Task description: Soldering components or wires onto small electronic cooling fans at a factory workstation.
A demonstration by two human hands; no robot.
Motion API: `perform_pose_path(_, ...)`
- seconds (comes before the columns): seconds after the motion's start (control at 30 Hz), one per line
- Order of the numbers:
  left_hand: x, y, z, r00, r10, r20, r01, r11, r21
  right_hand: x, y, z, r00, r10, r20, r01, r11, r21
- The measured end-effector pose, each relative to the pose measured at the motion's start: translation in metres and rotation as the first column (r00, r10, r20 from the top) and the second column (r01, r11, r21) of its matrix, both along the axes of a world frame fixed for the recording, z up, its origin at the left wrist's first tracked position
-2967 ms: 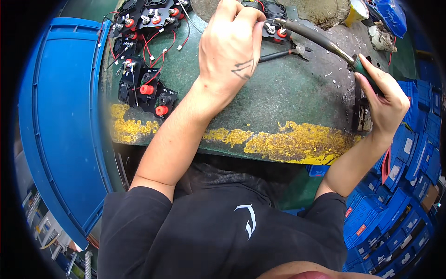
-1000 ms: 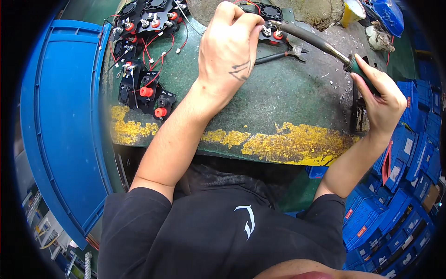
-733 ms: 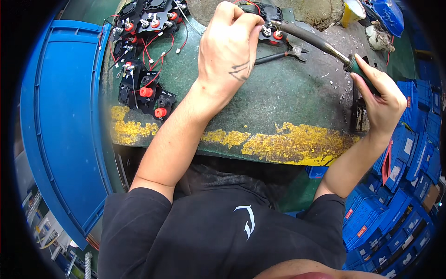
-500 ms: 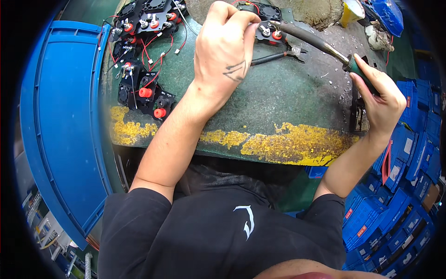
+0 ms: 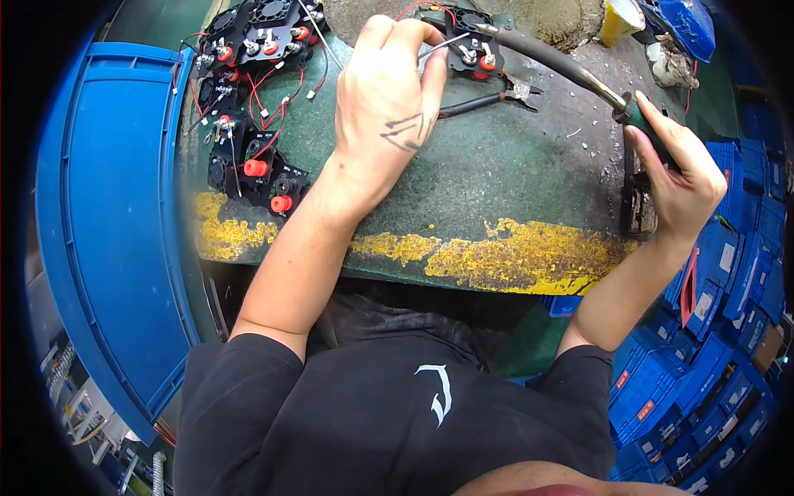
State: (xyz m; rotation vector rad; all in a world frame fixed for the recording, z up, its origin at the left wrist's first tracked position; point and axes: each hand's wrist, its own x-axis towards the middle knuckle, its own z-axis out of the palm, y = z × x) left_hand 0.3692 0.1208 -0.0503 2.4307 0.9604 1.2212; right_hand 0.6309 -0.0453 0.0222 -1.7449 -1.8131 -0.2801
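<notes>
A group of panels (image 5: 265, 45) fills the far-left part of the table (image 5: 513, 165), trailing along the left edge toward the near-left corner. To its right, the person's left hand (image 5: 382, 103) holds a wire (image 5: 447, 45) over a single panel (image 5: 488, 61) on the far side. Pliers (image 5: 475, 105) lie before that panel. The right hand (image 5: 686, 169) is at the right edge, its soldering iron (image 5: 571, 76) reaching left over the single panel. A cup (image 5: 619, 21) stands far right, left of a tub (image 5: 685, 29). One crate (image 5: 124, 207) lies beyond the left edge; stacked crates (image 5: 649, 384) stand beyond the right.
</notes>
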Motion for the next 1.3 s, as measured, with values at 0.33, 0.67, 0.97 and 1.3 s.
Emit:
perform_pose_path(0.33, 0.001, -0.007, -0.002, 0.975, 0.023, -0.22, -0.068, 0.977, -0.202, 0.006, 0.002, -0.008, 0.999, -0.03, 0.028, 0.028, 0.998, 0.063)
perform_pose_path(0.67, 0.006, -0.002, -0.005, 0.965, 0.014, -0.26, -0.098, 0.945, -0.312, 0.009, 0.005, -0.017, 0.985, -0.131, 0.109, 0.122, 0.989, 0.08)
perform_pose_path(0.97, -0.002, 0.002, -0.003, 0.992, -0.038, -0.117, -0.017, 0.9, -0.436, 0.015, 0.005, -0.021, 0.991, -0.116, 0.067, 0.108, 0.987, 0.118)
perform_pose_path(1.3, -0.047, -0.029, 0.048, 0.955, -0.11, -0.275, 0.073, 0.988, -0.139, 0.02, 0.002, -0.023, 0.995, -0.097, 0.033, 0.092, 0.985, 0.145)
